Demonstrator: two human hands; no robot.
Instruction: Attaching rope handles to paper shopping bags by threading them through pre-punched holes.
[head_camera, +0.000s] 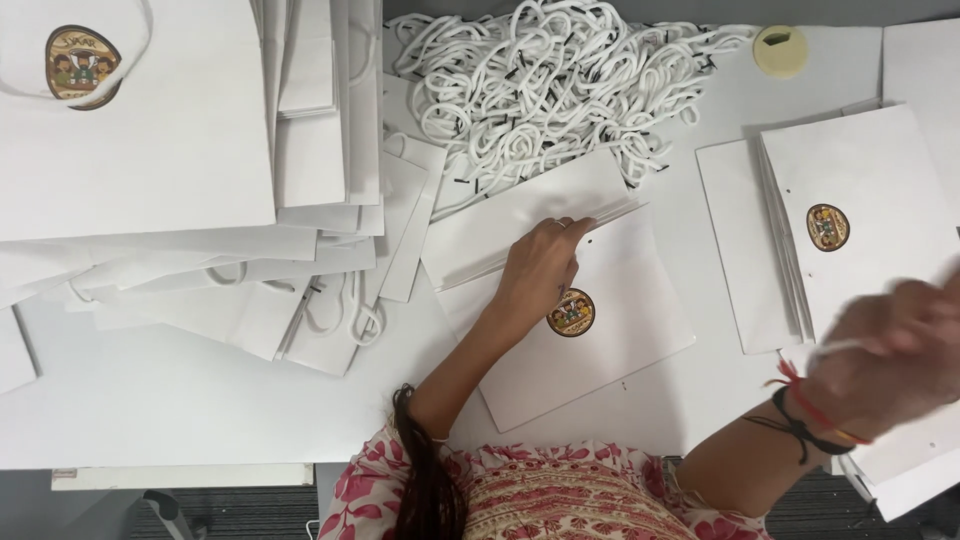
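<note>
The top edge of a flat white bag (590, 330) is pressed under the fingers of the left hand (540, 270), which are laid flat and close together on the paper; nothing is clasped. A thin white cord (838, 347) is seen at the right hand (895, 350), which is blurred, so whether the cord is pinched or only touched cannot be told. Red and black threads are worn on that wrist.

The bag is placed at the centre of the white table (180, 400), tilted, with its opening toward 11 o'clock. A round brown sticker (571, 312) is borne on its face, just beside the left hand at 4 o'clock. A small punched hole is visible near the fingertips.

At 12 o'clock from the bag, a tangled heap of white cords (540, 75) with black tips is spread, touching the bag's upper flap. A pale round lid (780, 50) is set at 1 o'clock, just beside the heap.

At 3 o'clock, a short stack of bags (850, 200), also stickered, is laid flat, near the right hand. At 9 to 10 o'clock, a large pile of bags (180, 160) is fanned out, some with cord handles fitted; a sticker is shown on the topmost one.

At 6 o'clock, a red-and-cream floral garment (560, 495) and dark hair are seen at the table edge.
</note>
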